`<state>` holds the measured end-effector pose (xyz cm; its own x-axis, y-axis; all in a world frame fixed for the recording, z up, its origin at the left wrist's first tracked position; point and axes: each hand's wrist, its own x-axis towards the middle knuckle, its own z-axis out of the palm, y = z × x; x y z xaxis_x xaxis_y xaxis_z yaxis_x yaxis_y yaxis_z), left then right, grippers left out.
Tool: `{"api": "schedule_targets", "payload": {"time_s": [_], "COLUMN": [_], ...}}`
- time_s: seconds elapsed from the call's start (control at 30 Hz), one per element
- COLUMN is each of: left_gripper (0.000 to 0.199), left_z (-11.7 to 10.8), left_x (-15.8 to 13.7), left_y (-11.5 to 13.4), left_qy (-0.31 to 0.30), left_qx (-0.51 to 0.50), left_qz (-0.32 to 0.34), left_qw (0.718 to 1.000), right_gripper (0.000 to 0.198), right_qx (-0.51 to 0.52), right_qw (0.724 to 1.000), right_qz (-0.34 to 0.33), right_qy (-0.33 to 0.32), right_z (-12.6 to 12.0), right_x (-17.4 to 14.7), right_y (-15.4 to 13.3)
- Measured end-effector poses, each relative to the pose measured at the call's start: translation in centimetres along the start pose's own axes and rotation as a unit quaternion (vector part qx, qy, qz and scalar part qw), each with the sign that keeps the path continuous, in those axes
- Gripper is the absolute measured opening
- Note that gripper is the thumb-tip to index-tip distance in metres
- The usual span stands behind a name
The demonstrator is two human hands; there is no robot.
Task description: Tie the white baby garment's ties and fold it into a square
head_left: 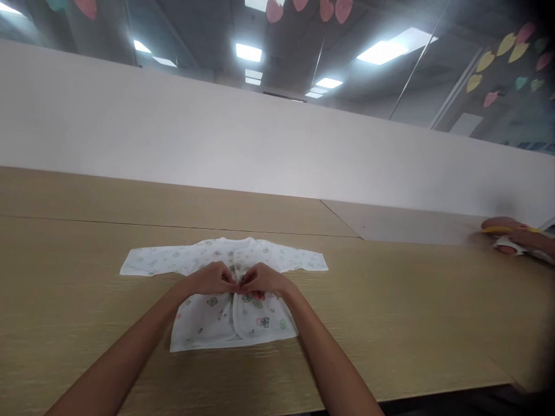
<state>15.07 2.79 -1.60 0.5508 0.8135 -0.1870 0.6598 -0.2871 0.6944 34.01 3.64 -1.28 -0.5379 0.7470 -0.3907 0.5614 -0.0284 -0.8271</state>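
Both hands meet over the middle of a small white baby shirt, fingertips pinched together right at its front opening. The left hand has its fingers curled shut on the edge of one front panel, and the right hand is closed the same way on the facing edge, so the two edges are drawn together where they overlap; this looks like work on a small fastener there, though the fastener itself is too small to see.

The shirt lies flat and face up on the wooden surface, sleeves spread out to either side and hem toward the person. That flat, spread position keeps the panels aligned and lets both hands work at one spot without the cloth bunching.

At the far right edge, well apart from the shirt, another person's hand rests on the surface with something pale and something yellow, too blurred to tell.
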Motion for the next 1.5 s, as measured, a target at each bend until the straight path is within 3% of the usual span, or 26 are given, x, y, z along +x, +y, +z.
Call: {"api": "schedule_targets", "payload": {"time_s": [0.23, 0.43, 0.47, 0.53, 0.63, 0.67, 0.73, 0.83, 0.9, 0.97, 1.07, 1.2, 1.27, 1.5], "left_gripper": [0.023, 0.026, 0.028, 0.034, 0.043, 0.044, 0.041, 0.032, 0.029, 0.028, 0.029, 0.032, 0.031, 0.025], "left_z": [0.6, -0.7, -1.1, -1.8, -1.9, -1.6, -0.6, 1.1, 1.9, 2.3, 2.3, 2.2, 2.2, 2.1], "left_x": [0.1, -0.6, -0.5, 0.1, 2.3, 3.1, 4.6, 5.9, 6.1, 6.1, 6.1, 6.3, 6.4, 6.2], "left_y": [0.4, 0.5, 0.5, 0.2, -0.3, -0.4, -0.7, -1.0, -1.2, -1.4, -1.6, -1.7, -1.7, -1.6], "left_qy": [0.009, -0.002, 0.028, 0.152, 0.369, 0.409, 0.442, 0.437, 0.424, 0.414, 0.404, 0.377, 0.370, 0.380], "left_qx": [-0.014, -0.079, -0.094, -0.139, -0.219, -0.224, -0.201, -0.145, -0.119, -0.089, -0.059, -0.024, -0.014, -0.011], "left_qz": [0.010, 0.026, 0.014, -0.014, -0.048, -0.058, -0.078, -0.082, -0.072, -0.071, -0.093, -0.119, -0.121, -0.079], "left_qw": [1.000, 0.997, 0.995, 0.978, 0.902, 0.883, 0.871, 0.884, 0.895, 0.903, 0.908, 0.918, 0.921, 0.922], "right_gripper": [0.013, 0.007, 0.007, 0.008, 0.015, 0.018, 0.026, 0.028, 0.024, 0.020, 0.019, 0.020, 0.019, 0.018], "right_qx": [-0.017, -0.015, -0.013, -0.016, -0.073, -0.108, -0.186, -0.265, -0.258, -0.188, -0.001, 0.182, 0.179, 0.013], "right_qw": [1.000, 1.000, 0.999, 0.990, 0.948, 0.930, 0.903, 0.885, 0.882, 0.894, 0.909, 0.886, 0.888, 0.918], "right_qz": [0.012, -0.014, -0.012, 0.001, 0.012, 0.011, 0.017, 0.028, 0.020, 0.007, 0.006, 0.006, 0.001, -0.019], "right_qy": [0.011, 0.017, 0.042, 0.137, 0.310, 0.351, 0.386, 0.382, 0.393, 0.407, 0.417, 0.426, 0.424, 0.395], "right_z": [0.3, -0.8, -1.1, -1.5, -1.1, -0.6, 0.6, 2.1, 2.2, 1.6, -0.1, -1.4, -1.2, -0.3], "right_x": [0.0, -0.4, -0.3, 0.4, 2.7, 3.6, 5.4, 7.1, 7.3, 7.1, 6.5, 6.2, 6.4, 7.2], "right_y": [-0.4, 0.4, 0.4, 0.1, -1.0, -1.4, -2.1, -2.0, -1.4, -0.4, 0.9, 1.4, 1.2, 1.2]}}
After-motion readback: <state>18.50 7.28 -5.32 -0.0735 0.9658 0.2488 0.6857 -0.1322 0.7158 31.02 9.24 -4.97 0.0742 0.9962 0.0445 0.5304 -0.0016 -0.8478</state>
